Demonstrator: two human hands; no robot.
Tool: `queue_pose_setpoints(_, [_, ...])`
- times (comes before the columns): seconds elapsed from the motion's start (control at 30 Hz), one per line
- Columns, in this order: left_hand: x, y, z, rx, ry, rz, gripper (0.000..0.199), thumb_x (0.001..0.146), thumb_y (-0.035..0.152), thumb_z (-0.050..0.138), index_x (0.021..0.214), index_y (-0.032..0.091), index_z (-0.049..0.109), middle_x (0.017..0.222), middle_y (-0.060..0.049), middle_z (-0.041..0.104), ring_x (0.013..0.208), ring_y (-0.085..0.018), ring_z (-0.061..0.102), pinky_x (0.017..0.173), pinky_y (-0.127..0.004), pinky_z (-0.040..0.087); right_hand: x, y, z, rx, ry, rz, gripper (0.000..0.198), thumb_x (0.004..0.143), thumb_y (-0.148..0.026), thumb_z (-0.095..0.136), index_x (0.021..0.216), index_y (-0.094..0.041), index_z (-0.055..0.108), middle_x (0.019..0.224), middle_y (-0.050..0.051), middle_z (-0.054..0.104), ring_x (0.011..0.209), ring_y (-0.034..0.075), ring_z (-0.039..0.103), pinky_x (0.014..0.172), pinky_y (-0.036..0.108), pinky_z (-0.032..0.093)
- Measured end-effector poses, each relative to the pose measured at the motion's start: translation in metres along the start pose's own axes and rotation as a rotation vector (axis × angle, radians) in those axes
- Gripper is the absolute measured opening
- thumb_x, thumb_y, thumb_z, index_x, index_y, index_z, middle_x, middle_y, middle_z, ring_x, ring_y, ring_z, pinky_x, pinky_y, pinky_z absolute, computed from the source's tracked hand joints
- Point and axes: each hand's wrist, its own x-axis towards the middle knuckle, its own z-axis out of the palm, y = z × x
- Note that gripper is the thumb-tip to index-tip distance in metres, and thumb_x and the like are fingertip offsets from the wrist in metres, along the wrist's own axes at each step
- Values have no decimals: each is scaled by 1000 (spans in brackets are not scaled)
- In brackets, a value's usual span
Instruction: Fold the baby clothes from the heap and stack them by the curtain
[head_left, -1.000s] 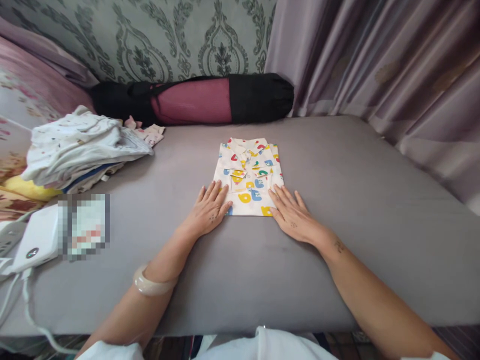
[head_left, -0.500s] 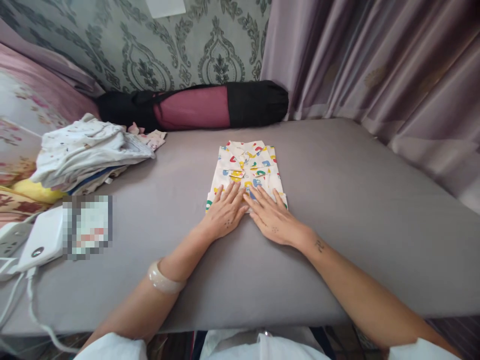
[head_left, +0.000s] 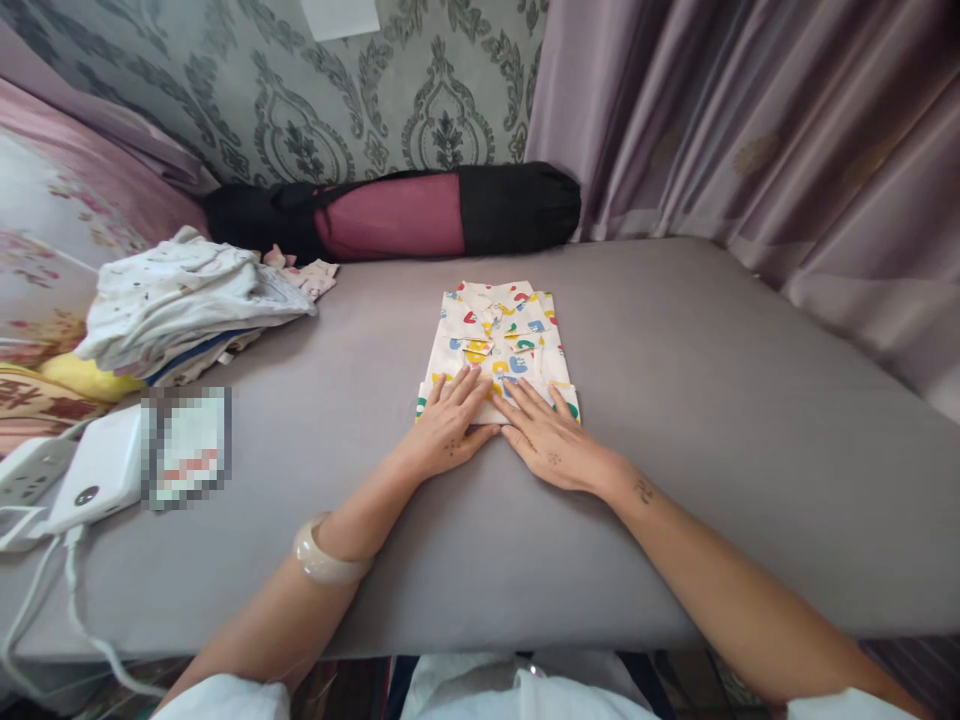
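Note:
A folded white shirt [head_left: 495, 335] with a collar and a colourful print lies flat on the grey-covered surface [head_left: 690, 400], collar end away from me. My left hand [head_left: 452, 425] rests palm down on the near left part of the shirt, fingers stretched out. Beside it, my right hand [head_left: 544, 430] lies flat on the near right part, its fingers spread. The two thumbs come close together at the shirt's near edge. Neither hand grips anything, and the fingers cover part of the lower fold.
To the left stands a pile of folded clothes [head_left: 199, 300]. A white power bank [head_left: 101, 470] with cables lies near a power strip [head_left: 34, 470] and a blurred-out flat item [head_left: 191, 450]. A long black and maroon bag [head_left: 390, 215] lies along the wall; curtains [head_left: 675, 120] hang right.
Both hands stay flat on the shirt and have shifted only slightly, their thumbs now nearer the near edge. The whole view has moved a little.

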Motion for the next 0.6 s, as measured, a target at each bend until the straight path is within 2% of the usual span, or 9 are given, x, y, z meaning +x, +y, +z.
queue_pose_setpoints(0.07, [0, -2, -2, -10, 84, 20, 58, 92, 56, 49, 135, 16, 50, 146, -18, 44, 136, -32, 39, 110, -52, 33, -1, 2, -1, -10, 13, 4, 55, 102, -40, 22, 153, -20, 29, 161, 8, 19, 149, 25, 10, 120, 55, 8])
queue_pose_setpoints(0.17, [3, -6, -3, -52, 122, 97, 37, 92, 50, 53, 109, 19, 63, 116, -13, 62, 107, -26, 57, 93, -42, 46, -2, 5, -1, -12, 39, -9, 52, 102, -36, 25, 151, -23, 34, 159, 6, 25, 148, 24, 16, 120, 55, 13])
queue_pose_setpoints(0.23, [4, -7, -3, -62, 105, 163, 29, 95, 44, 50, 98, 19, 64, 102, -9, 65, 97, -22, 58, 88, -37, 48, -1, 7, -1, -9, 69, -13, 50, 102, -34, 27, 149, -25, 37, 158, 4, 30, 147, 24, 21, 120, 54, 16])
queue_pose_setpoints(0.3, [3, -6, -3, -29, 94, 210, 28, 98, 39, 46, 93, 19, 64, 97, -9, 65, 94, -21, 58, 86, -35, 47, -1, 7, -1, -3, 97, -6, 49, 101, -34, 29, 148, -25, 41, 156, 4, 33, 146, 24, 24, 119, 53, 18])
queue_pose_setpoints(0.5, [3, 1, -4, 106, 120, 249, 33, 101, 31, 34, 93, 18, 64, 91, -9, 66, 89, -20, 59, 79, -34, 47, 2, 7, 5, 26, 190, 14, 51, 97, -36, 42, 146, -22, 44, 152, 7, 41, 143, 23, 32, 118, 51, 23])
queue_pose_setpoints(0.6, [6, 3, -4, 104, 166, 219, 33, 102, 30, 32, 95, 18, 62, 92, -9, 67, 88, -20, 60, 80, -34, 48, 4, 14, 9, 21, 270, 9, 48, 96, -29, 43, 143, -20, 48, 147, 8, 48, 139, 22, 40, 117, 48, 28])
